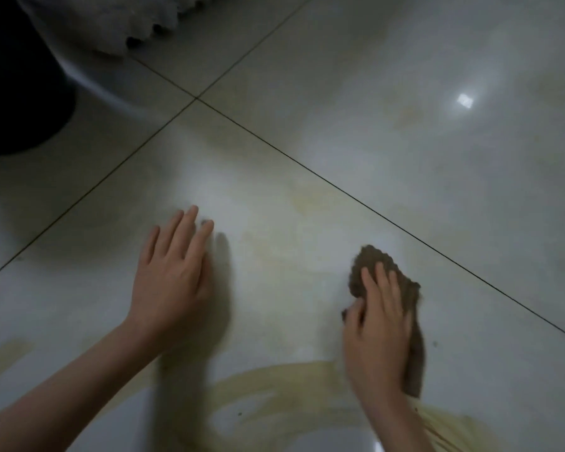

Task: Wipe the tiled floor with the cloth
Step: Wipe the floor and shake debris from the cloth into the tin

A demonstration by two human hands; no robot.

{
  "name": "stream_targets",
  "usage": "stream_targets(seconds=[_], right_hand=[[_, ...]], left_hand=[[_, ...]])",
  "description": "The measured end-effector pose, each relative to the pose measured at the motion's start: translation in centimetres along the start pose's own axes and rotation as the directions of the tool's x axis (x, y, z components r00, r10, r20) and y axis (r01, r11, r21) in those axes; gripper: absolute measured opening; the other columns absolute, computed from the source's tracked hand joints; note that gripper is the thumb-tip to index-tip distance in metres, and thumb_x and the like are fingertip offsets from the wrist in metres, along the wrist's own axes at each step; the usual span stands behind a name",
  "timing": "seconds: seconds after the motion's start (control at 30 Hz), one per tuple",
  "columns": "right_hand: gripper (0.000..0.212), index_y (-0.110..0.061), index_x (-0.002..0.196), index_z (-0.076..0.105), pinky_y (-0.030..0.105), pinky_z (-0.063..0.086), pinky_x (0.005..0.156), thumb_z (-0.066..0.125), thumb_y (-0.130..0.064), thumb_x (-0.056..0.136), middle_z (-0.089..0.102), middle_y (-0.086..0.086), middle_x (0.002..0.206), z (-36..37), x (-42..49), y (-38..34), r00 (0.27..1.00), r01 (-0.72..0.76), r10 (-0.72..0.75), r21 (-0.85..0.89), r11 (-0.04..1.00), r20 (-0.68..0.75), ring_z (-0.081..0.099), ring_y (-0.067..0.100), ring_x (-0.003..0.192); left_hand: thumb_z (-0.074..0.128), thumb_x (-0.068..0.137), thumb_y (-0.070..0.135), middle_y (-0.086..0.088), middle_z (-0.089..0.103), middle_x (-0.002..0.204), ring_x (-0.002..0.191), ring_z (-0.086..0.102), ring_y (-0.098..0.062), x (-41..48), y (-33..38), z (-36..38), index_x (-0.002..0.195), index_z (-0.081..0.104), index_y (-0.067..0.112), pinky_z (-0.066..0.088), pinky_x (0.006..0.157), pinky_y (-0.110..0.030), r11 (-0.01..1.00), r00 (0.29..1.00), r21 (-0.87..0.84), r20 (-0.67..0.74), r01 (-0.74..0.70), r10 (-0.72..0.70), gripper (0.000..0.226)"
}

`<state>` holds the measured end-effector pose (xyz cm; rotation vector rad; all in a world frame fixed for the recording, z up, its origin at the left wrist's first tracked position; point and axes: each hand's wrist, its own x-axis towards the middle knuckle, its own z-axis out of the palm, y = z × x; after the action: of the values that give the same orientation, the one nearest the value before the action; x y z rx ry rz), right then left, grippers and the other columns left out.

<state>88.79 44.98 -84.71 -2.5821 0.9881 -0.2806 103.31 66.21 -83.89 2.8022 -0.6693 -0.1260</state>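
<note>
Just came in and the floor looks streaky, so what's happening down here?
A person is wiping the tiled floor. The right hand presses a brown cloth flat on a tile, while the left hand rests flat on the floor, apart from it. Yellowish smears lie near the wrists, not yet wiped.

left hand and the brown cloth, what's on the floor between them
Head view: nothing but bare glossy tile, faintly yellow-stained, between left hand and brown cloth.

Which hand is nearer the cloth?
Right. The right hand lies on the cloth; the left hand is apart, over bare tile to its left.
</note>
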Motion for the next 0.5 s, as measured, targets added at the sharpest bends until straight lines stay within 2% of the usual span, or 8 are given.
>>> stream_targets(seconds=[0.07, 0.13, 0.2, 0.23, 0.27, 0.33, 0.43, 0.5], right_hand=[[0.044, 0.004, 0.125, 0.060, 0.057, 0.040, 0.105, 0.048, -0.007, 0.085, 0.055, 0.020, 0.135, 1.6, 0.9, -5.3, 0.999, -0.006, 0.008, 0.045, 0.999, -0.051, 0.049, 0.038, 0.129], [0.050, -0.004, 0.136, 0.053, 0.050, 0.033, 0.112, 0.037, -0.016, 0.090, 0.049, 0.013, 0.144, 4.1, 0.9, -11.7, 0.948, 0.291, -0.284, -0.031, 0.956, 0.144, 0.041, 0.029, 0.137], [0.055, -0.014, 0.148, 0.035, 0.046, 0.009, 0.119, 0.036, -0.026, 0.094, 0.028, 0.005, 0.158, 6.3, 0.9, -15.7, 0.716, 0.614, -0.581, 0.048, 0.788, 0.388, 0.014, 0.020, 0.148], [0.056, -0.017, 0.150, 0.031, 0.047, 0.002, 0.119, 0.040, -0.028, 0.097, 0.020, 0.001, 0.161, 6.8, 1.5, -16.1, 0.626, 0.685, -0.633, 0.066, 0.725, 0.456, 0.005, 0.018, 0.149], [0.053, -0.020, 0.150, 0.031, 0.048, 0.001, 0.120, 0.040, -0.030, 0.099, 0.017, -0.001, 0.161, 6.9, 2.1, -15.3, 0.592, 0.721, -0.654, 0.054, 0.691, 0.471, 0.004, 0.017, 0.149], [0.048, -0.024, 0.147, 0.038, 0.051, 0.006, 0.119, 0.038, -0.033, 0.100, 0.022, -0.002, 0.160, 5.4, 2.7, -11.5, 0.665, 0.682, -0.629, 0.015, 0.731, 0.402, 0.012, 0.018, 0.149], [0.046, -0.023, 0.139, 0.052, 0.054, 0.023, 0.114, 0.044, -0.033, 0.095, 0.039, 0.002, 0.153, 1.7, 1.4, -2.2, 0.911, 0.382, -0.361, -0.081, 0.920, 0.197, 0.031, 0.024, 0.143], [0.048, -0.021, 0.138, 0.053, 0.050, 0.029, 0.113, 0.037, -0.034, 0.095, 0.041, 0.002, 0.151, -1.2, -1.3, 3.7, 0.969, 0.236, -0.218, -0.161, 0.958, 0.118, 0.036, 0.023, 0.141]], left_hand=[[0.028, 0.092, 0.022, -0.016, 0.036, 0.152, 0.143, 0.029, -0.029, 0.2, 0.8, -0.1, 0.142, 0.044, 0.004, 0.020, 0.117, -0.053, 0.998, 0.999, -0.062, 0.010, 0.033, -0.032, 0.055], [0.033, 0.084, 0.015, -0.019, 0.041, 0.148, 0.138, 0.036, -0.033, 0.4, 1.0, -0.6, 0.137, 0.047, 0.000, 0.027, 0.112, -0.057, 0.982, 0.995, -0.168, -0.019, 0.089, -0.093, 0.057], [0.035, 0.080, 0.013, -0.021, 0.045, 0.143, 0.133, 0.042, -0.037, 0.4, 0.5, -1.4, 0.135, 0.049, 0.000, 0.033, 0.107, -0.059, 0.967, 0.988, -0.222, -0.057, 0.125, -0.141, 0.058], [0.035, 0.079, 0.014, -0.023, 0.047, 0.142, 0.131, 0.043, -0.039, 0.2, 0.0, -1.8, 0.134, 0.049, 0.000, 0.035, 0.106, -0.058, 0.966, 0.985, -0.219, -0.067, 0.138, -0.156, 0.058], [0.035, 0.080, 0.015, -0.024, 0.047, 0.141, 0.130, 0.043, -0.040, 0.1, -0.6, -2.1, 0.133, 0.050, -0.001, 0.036, 0.106, -0.056, 0.970, 0.985, -0.199, -0.065, 0.142, -0.157, 0.058], [0.037, 0.085, 0.011, -0.024, 0.048, 0.140, 0.129, 0.044, -0.041, -0.4, -1.5, -2.5, 0.131, 0.052, -0.002, 0.037, 0.103, -0.054, 0.987, 0.995, -0.132, -0.027, 0.096, -0.100, 0.050], [0.039, 0.085, 0.005, -0.023, 0.050, 0.139, 0.128, 0.046, -0.041, -1.0, -1.5, -2.2, 0.129, 0.055, -0.002, 0.039, 0.102, -0.056, 0.998, 0.998, -0.025, 0.035, -0.052, 0.053, 0.048], [0.039, 0.082, 0.008, -0.022, 0.049, 0.140, 0.130, 0.045, -0.041, -1.0, -0.1, -1.9, 0.129, 0.056, -0.002, 0.039, 0.103, -0.057, 0.993, 0.991, 0.011, 0.063, -0.119, 0.118, 0.051]])
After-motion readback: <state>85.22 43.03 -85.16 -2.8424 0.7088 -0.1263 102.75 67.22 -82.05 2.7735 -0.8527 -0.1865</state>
